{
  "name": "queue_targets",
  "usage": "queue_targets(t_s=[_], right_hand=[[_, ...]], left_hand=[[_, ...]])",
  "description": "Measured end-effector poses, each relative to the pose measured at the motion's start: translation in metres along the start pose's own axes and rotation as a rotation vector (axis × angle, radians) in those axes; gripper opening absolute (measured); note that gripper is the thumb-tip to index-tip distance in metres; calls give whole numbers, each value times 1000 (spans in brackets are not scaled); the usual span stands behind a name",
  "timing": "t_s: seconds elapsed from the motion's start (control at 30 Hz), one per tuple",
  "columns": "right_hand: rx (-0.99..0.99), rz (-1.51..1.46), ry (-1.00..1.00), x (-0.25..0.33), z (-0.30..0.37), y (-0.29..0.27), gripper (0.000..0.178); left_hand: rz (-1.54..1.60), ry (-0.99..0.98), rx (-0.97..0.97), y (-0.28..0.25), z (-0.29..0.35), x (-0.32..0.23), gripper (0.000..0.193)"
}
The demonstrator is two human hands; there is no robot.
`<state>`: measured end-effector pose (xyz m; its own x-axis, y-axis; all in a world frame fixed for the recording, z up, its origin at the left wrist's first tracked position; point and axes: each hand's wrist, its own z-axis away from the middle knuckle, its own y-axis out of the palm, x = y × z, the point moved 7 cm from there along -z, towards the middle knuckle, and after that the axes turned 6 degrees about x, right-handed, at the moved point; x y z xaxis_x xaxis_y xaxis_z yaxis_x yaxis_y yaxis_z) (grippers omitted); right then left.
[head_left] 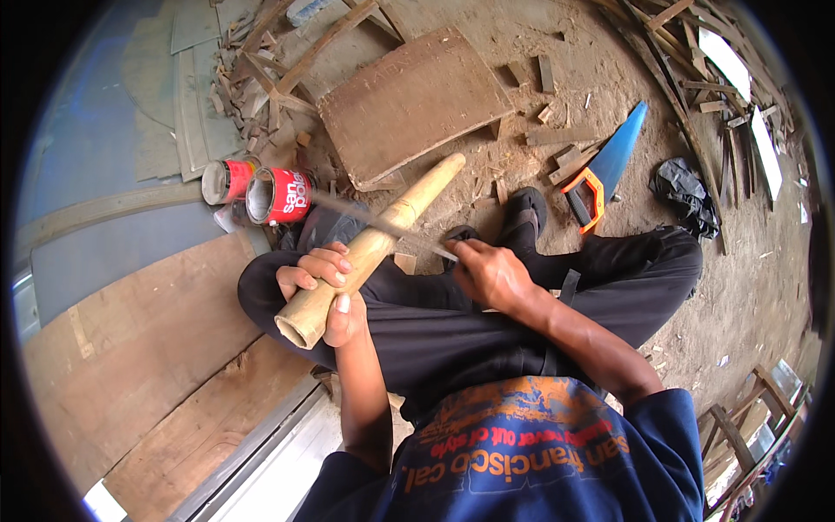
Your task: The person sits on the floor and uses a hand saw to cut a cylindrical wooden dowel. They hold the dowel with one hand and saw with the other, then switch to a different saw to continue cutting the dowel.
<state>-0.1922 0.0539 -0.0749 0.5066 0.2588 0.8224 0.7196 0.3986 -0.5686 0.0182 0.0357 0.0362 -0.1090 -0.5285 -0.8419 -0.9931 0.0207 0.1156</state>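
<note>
My left hand (326, 278) is wrapped round the wide, hollow lower end of a tapered bamboo piece (420, 197). The bamboo slants up and to the right over my lap, its narrow tip pointing away from me. Closed in my right hand (494, 274) is the near end of a long, thin tool (426, 244). It crosses the bamboo about midway and reaches up to the left. Motion smears it, so I cannot tell whether it is a file or a blade.
A low wooden board stand (417, 100) is ahead. Two red cans (290, 196) stand at the left, beside wooden planks (165, 344). To the right lie a handsaw (616, 152) with an orange and black handle and a crumpled black plastic bag (685, 196). Wood scraps (545, 74) litter the ground.
</note>
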Motion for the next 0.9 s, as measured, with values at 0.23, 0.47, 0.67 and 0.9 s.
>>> queue_targets(t_s=[0.23, 0.47, 0.67, 0.9], right_hand=[[16, 42, 180, -44, -1, 9, 31], [1, -15, 137, -46, 3, 18, 36], [-21, -54, 66, -11, 3, 0, 25], [-14, -84, -27, -9, -1, -4, 29]], left_hand=[[4, 14, 22, 1, -1, 3, 39], [6, 2, -20, 2, -3, 2, 39], [38, -39, 40, 8, -8, 2, 41], [38, -61, 179, 16, -9, 3, 44]])
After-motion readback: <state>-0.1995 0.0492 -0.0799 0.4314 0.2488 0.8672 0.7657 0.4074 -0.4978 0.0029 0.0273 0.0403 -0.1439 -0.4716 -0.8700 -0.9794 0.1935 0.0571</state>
